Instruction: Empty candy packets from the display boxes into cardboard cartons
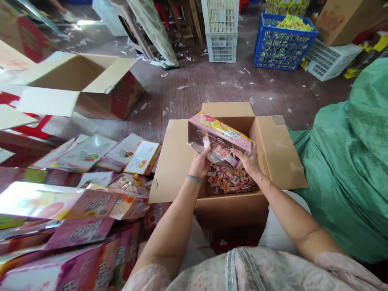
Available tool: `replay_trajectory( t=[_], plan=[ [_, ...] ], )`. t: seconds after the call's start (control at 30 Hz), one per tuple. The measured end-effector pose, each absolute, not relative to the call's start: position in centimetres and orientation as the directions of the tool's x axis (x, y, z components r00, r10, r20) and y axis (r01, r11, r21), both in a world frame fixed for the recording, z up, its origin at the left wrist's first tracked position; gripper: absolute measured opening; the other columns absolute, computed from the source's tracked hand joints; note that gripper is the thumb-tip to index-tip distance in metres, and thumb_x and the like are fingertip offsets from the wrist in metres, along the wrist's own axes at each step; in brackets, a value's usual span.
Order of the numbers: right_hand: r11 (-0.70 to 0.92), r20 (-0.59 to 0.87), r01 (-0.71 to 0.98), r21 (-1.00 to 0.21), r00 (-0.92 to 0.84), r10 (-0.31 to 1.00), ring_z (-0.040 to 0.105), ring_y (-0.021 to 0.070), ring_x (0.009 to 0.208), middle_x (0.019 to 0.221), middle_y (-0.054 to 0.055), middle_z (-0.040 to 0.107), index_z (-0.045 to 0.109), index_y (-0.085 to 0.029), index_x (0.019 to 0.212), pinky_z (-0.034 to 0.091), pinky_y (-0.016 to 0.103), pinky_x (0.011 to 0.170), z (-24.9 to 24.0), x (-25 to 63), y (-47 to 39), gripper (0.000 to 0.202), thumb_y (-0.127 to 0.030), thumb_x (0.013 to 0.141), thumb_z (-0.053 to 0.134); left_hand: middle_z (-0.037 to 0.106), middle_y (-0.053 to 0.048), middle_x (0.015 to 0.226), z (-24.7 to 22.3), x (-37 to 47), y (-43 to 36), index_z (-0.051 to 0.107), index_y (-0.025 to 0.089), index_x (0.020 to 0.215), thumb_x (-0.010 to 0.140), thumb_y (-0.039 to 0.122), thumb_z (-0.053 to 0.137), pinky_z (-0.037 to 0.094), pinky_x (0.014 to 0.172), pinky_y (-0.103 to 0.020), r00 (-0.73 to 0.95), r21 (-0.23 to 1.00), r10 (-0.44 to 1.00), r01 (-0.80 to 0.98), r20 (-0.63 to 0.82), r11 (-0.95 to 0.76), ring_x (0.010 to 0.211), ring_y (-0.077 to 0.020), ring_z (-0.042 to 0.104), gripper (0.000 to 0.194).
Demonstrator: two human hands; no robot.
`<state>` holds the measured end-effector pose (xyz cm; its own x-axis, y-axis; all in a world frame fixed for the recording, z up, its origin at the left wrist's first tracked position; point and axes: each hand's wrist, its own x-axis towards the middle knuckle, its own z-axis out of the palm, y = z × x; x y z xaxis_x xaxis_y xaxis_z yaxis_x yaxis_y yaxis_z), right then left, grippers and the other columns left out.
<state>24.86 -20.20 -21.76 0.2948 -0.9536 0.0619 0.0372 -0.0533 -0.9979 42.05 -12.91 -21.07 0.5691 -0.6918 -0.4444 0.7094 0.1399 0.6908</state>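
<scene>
A pink and yellow display box (224,131) with a clear plastic film is held tilted over an open cardboard carton (280,151). My left hand (200,162) is closed on the near left part of the box, its thumb on the film. At the box's right end, my right hand (250,161) grips the near corner. Small pink and orange packets show through the film inside the box. Beneath it, many small packets (230,182) lie loose on the carton's bottom. The fingers under the box are partly hidden.
Piled display boxes (91,202) fill the left side. Behind them stands an open carton (121,97). A green sack (342,161) bulges at the right. White crates (222,46), a blue crate (285,44) and a person's leg (154,32) are farther back.
</scene>
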Motion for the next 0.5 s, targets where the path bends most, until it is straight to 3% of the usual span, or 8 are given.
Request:
replay_trajectory(
  t=[0.2,0.37,0.5],
  plan=[
    [-0.421,0.368,-0.196,-0.885,0.259,-0.893,0.071,0.033,0.113,0.125,0.017,0.069,0.043,-0.023,0.137,0.06,0.05,0.1,-21.4,23.5,-21.1,0.097,-0.073,0.069,0.09,0.074,-0.001,0.079,-22.3,41.3,-12.8,0.071,0.019,0.101,0.08,0.048,0.092,0.053,0.061,-0.026,0.486,0.652,-0.668,0.758,-0.564,-0.001,0.063,-0.0146,0.068,0.041],
    [-0.48,0.396,-0.342,-0.808,0.288,-0.872,0.069,0.0373,0.112,0.122,0.018,0.066,0.043,-0.022,0.139,0.058,0.055,0.099,-20.7,22.9,-22.2,0.1,-0.085,0.072,0.08,0.07,-0.005,0.069,-23.6,40.1,-12.3,0.071,0.018,0.087,0.079,0.062,0.089,0.051,0.055,-0.028,0.382,0.575,-0.608,0.803,-0.697,-0.155,0.057,-0.0171,0.065,0.048],
    [-0.529,0.384,-0.26,-0.808,0.448,-0.807,0.061,0.0398,0.129,0.136,0.021,0.06,0.044,-0.021,0.143,0.053,0.056,0.11,-19.7,22.1,-21.6,0.119,-0.096,0.058,0.079,0.079,-0.01,0.088,-23.9,40.3,-12.5,0.076,0.019,0.103,0.088,0.072,0.075,0.063,0.075,-0.035,0.304,0.508,-0.711,0.857,-0.634,-0.086,0.086,-0.0274,0.077,0.055]
  ],
)
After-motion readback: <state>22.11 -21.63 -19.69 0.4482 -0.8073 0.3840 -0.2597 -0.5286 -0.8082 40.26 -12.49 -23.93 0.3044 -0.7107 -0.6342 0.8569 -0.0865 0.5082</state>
